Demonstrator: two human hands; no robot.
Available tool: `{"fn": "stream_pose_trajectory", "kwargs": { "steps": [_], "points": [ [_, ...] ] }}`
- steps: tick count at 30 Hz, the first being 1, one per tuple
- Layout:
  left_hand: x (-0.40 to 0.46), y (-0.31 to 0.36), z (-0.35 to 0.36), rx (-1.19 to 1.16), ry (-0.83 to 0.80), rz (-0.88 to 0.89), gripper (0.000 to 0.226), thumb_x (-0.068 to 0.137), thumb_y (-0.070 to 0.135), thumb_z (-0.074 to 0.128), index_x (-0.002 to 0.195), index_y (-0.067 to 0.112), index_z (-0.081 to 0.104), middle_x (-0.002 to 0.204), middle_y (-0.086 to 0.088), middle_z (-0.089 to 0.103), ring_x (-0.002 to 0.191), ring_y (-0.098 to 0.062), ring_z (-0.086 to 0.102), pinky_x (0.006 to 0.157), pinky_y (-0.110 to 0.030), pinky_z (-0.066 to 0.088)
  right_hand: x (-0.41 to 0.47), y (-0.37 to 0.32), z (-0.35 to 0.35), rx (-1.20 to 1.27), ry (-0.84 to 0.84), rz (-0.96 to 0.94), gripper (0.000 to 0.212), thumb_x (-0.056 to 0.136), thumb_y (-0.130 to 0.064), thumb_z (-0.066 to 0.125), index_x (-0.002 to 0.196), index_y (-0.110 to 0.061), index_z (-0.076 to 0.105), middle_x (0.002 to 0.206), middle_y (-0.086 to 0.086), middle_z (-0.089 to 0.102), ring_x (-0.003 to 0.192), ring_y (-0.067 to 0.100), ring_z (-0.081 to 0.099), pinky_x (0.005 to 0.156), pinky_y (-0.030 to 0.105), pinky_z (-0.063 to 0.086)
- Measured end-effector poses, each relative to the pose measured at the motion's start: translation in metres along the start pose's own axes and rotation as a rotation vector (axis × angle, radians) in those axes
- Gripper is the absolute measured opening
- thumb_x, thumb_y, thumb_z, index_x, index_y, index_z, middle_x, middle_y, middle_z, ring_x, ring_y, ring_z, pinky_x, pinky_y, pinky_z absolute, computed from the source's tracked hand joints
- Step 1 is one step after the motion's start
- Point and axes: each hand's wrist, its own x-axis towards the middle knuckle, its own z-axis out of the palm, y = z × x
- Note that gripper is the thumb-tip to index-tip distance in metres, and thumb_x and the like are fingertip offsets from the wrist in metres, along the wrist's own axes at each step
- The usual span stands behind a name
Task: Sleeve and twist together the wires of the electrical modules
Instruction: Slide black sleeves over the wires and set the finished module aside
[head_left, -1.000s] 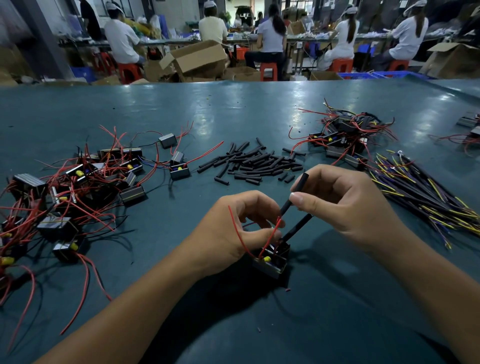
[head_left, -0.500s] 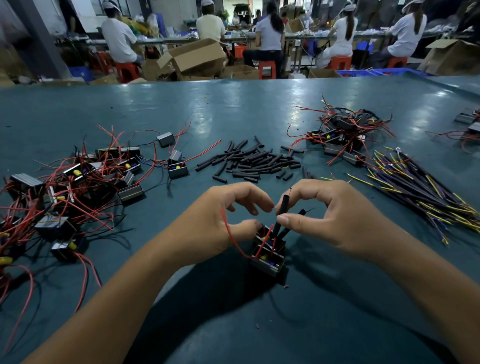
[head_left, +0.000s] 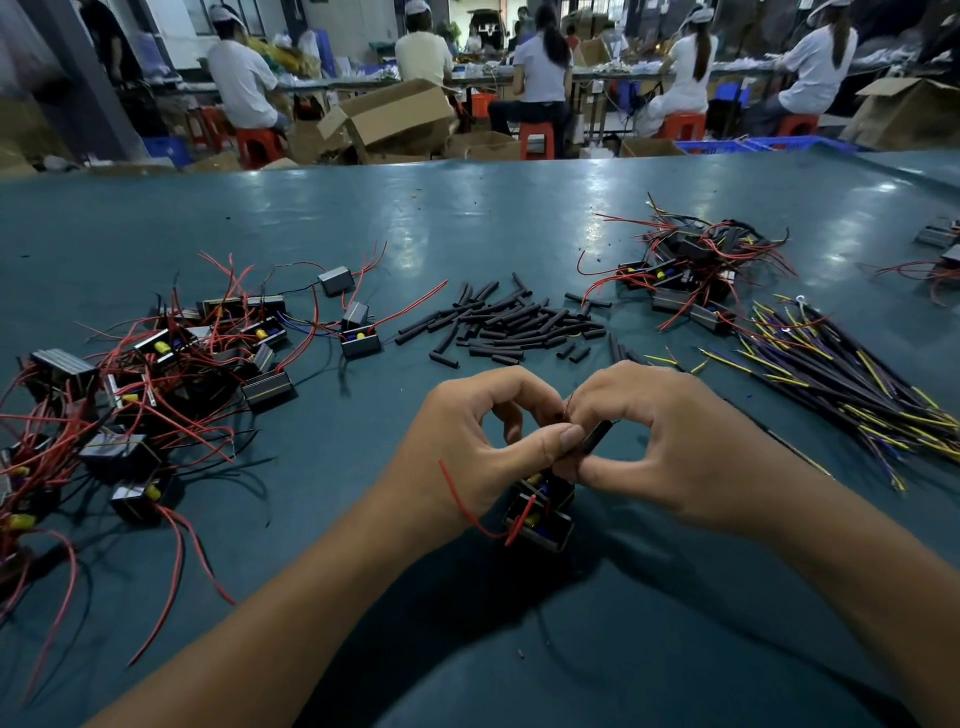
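Note:
A small black electrical module (head_left: 540, 519) sits on the teal table (head_left: 467, 228) under my two hands, a loose red wire (head_left: 460, 499) curling out to its left. My left hand (head_left: 472, 452) pinches the module's wires between thumb and fingers just above it. My right hand (head_left: 660, 447) meets it fingertip to fingertip and pinches a black sleeve (head_left: 595, 439) on those wires. The wire ends are hidden between the fingertips.
A heap of modules with red wires (head_left: 140, 384) lies at the left, a second heap (head_left: 696, 270) at the back right. Loose black sleeves (head_left: 509, 322) lie in the middle. A bundle of yellow-tipped dark wires (head_left: 841, 379) lies at the right. People sit at far benches.
My right hand has come down and left to meet my left hand, sliding the black sleeve down the wires. Both hands now close together above the module.

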Motion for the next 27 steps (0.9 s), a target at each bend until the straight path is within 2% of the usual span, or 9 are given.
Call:
{"fn": "stream_pose_trajectory", "kwargs": {
  "steps": [3, 6, 11, 15, 17, 19, 23, 25, 27],
  "points": [
    [0.000, -0.002, 0.003, -0.016, -0.003, -0.022, 0.009, 0.084, 0.028, 0.079, 0.084, 0.026, 0.071, 0.077, 0.019, 0.066, 0.070, 0.000, 0.056, 0.066, -0.007, 0.039, -0.002, 0.006, -0.011, 0.033, 0.031, 0.043, 0.017, 0.080, -0.043, 0.075, 0.092, -0.033, 0.068, 0.097, -0.018, 0.068, 0.101, 0.005, 0.063, 0.092, 0.027, 0.045],
    [0.000, -0.003, 0.003, -0.026, 0.008, -0.036, 0.009, 0.084, 0.031, 0.079, 0.084, 0.030, 0.070, 0.077, 0.018, 0.067, 0.071, 0.000, 0.058, 0.066, -0.008, 0.040, -0.002, 0.007, -0.016, 0.093, 0.064, 0.025, 0.016, 0.083, -0.035, 0.068, 0.098, -0.029, 0.068, 0.098, -0.016, 0.069, 0.102, 0.005, 0.064, 0.089, 0.017, 0.044],
    [0.000, 0.000, 0.005, 0.021, 0.003, -0.017, 0.009, 0.083, 0.038, 0.077, 0.086, 0.033, 0.070, 0.077, 0.022, 0.067, 0.072, 0.000, 0.057, 0.068, -0.007, 0.039, 0.000, 0.003, -0.015, 0.176, 0.136, -0.007, 0.007, 0.085, -0.031, 0.070, 0.090, -0.026, 0.069, 0.090, -0.012, 0.071, 0.092, 0.010, 0.067, 0.083, 0.016, 0.046],
    [0.000, 0.002, 0.007, 0.080, -0.020, 0.001, 0.009, 0.084, 0.032, 0.078, 0.088, 0.027, 0.072, 0.077, 0.026, 0.064, 0.073, 0.000, 0.057, 0.068, -0.007, 0.039, 0.001, 0.001, -0.011, 0.163, 0.189, -0.018, 0.006, 0.088, -0.024, 0.073, 0.084, -0.025, 0.070, 0.082, -0.014, 0.070, 0.082, 0.006, 0.066, 0.075, 0.011, 0.044],
    [0.000, 0.003, 0.007, 0.086, -0.028, -0.010, 0.008, 0.084, 0.029, 0.079, 0.086, 0.027, 0.071, 0.075, 0.025, 0.064, 0.071, 0.000, 0.057, 0.066, -0.007, 0.038, 0.001, 0.001, -0.012, 0.136, 0.197, -0.027, 0.006, 0.088, -0.028, 0.072, 0.083, -0.027, 0.069, 0.082, -0.015, 0.069, 0.081, 0.004, 0.066, 0.074, 0.010, 0.042],
    [0.001, 0.003, 0.007, 0.097, -0.031, -0.018, 0.009, 0.085, 0.029, 0.078, 0.085, 0.025, 0.071, 0.076, 0.023, 0.064, 0.071, -0.001, 0.057, 0.066, -0.007, 0.038, 0.001, 0.004, -0.016, 0.111, 0.177, -0.030, 0.005, 0.088, -0.032, 0.068, 0.086, -0.027, 0.069, 0.085, -0.016, 0.069, 0.085, 0.005, 0.066, 0.076, 0.011, 0.043],
    [-0.001, 0.000, 0.008, 0.080, -0.030, -0.068, 0.010, 0.087, 0.028, 0.076, 0.085, 0.025, 0.067, 0.081, 0.017, 0.065, 0.076, -0.009, 0.058, 0.068, -0.014, 0.044, -0.002, 0.022, -0.036, 0.020, 0.067, 0.062, 0.022, 0.091, -0.049, 0.062, 0.100, -0.030, 0.066, 0.095, -0.019, 0.069, 0.095, 0.004, 0.065, 0.084, 0.019, 0.047],
    [-0.002, -0.002, 0.009, 0.089, -0.038, -0.080, 0.011, 0.086, 0.029, 0.075, 0.085, 0.024, 0.065, 0.081, 0.017, 0.063, 0.075, -0.010, 0.058, 0.067, -0.015, 0.045, -0.003, 0.030, -0.041, -0.069, -0.016, 0.109, 0.027, 0.084, -0.056, 0.058, 0.097, -0.033, 0.066, 0.092, -0.022, 0.068, 0.092, 0.001, 0.064, 0.083, 0.021, 0.047],
    [-0.002, -0.002, 0.011, 0.088, -0.043, -0.083, 0.012, 0.085, 0.030, 0.073, 0.085, 0.023, 0.064, 0.080, 0.018, 0.062, 0.073, -0.009, 0.058, 0.065, -0.013, 0.044, -0.004, 0.036, -0.037, -0.102, -0.082, 0.128, 0.021, 0.084, -0.053, 0.060, 0.093, -0.034, 0.066, 0.090, -0.023, 0.068, 0.091, -0.001, 0.064, 0.080, 0.018, 0.047]
  ]
}}
